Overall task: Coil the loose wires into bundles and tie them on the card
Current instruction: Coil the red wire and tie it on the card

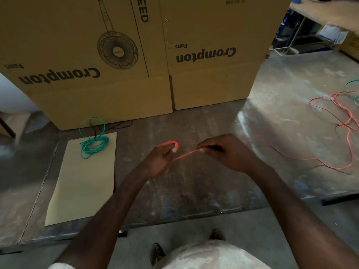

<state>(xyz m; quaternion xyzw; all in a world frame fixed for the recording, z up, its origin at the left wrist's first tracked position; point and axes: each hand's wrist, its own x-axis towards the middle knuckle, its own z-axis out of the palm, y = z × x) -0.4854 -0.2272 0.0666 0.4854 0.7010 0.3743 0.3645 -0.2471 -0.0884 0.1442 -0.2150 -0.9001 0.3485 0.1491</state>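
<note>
A worn, scuffed grey work table (204, 121) with pale scratches and blue paint marks is seen from above, its near edge running above a grey concrete floor (174, 230). Two large brown cardboard boxes (124, 55) printed with "Crompton Fans", the lettering upside down, are stood side by side at the back of the table. A wooden bench (330, 10) and shelving are visible in the dim room at the upper right.

One flat rectangular beige card (81, 181) is laid on the left part of the table. One coiled green wire bundle (94, 145) is seen on the far end of the card, with a loose green loop extending beyond the card edge towards the boxes and a thin black tie (95, 133) at its top.

One thin red wire (330, 117) is spread in loose loops on the right of the table, and a strand of it is led across to the hands. A second green wire (352, 84) is partly seen at the right edge.

Two hands are held above the table's middle. The red wire is looped round the curled fingers of the left hand (161, 158). The wire is pinched between thumb and fingertips of the right hand (225, 150), and a short taut stretch is held between the two hands.
</note>
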